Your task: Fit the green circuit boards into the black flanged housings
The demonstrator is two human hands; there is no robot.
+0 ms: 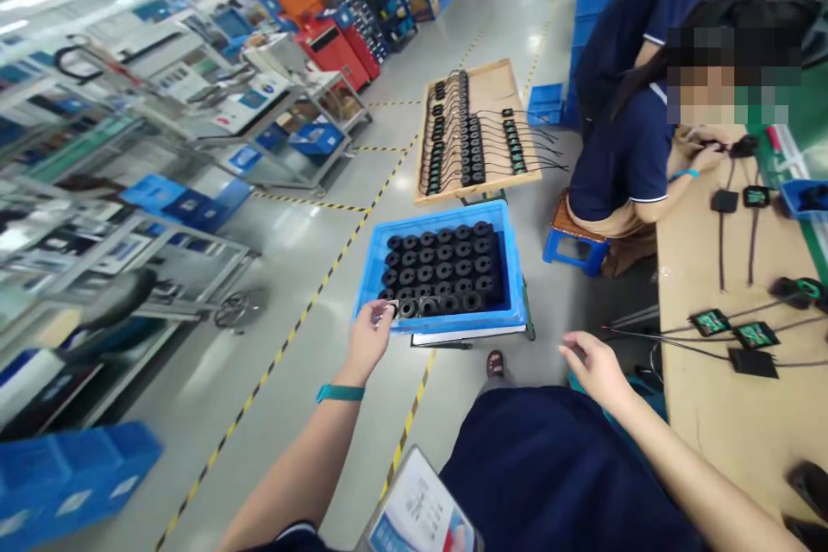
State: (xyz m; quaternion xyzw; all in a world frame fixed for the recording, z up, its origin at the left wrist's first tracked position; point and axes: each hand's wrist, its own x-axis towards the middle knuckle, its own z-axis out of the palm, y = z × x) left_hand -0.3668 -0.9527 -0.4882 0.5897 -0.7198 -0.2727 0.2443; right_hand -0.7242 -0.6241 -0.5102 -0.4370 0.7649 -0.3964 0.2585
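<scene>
My left hand (370, 336) reaches to the near left corner of a blue bin (504, 276) filled with rows of black ring-shaped parts (440, 272). Its fingers are pinched on one ring at the bin's edge. My right hand (592, 366) hovers lower right of the bin, fingers loosely curled, holding nothing. A teal band circles my left wrist.
A wooden board (498, 86) with wired black parts stands beyond the bin. A co-worker in dark blue (624, 147) sits on a blue stool at the workbench (718, 414) on the right, which carries green boards and cables. Metal racks line the left; blue crates (65, 474) sit near left.
</scene>
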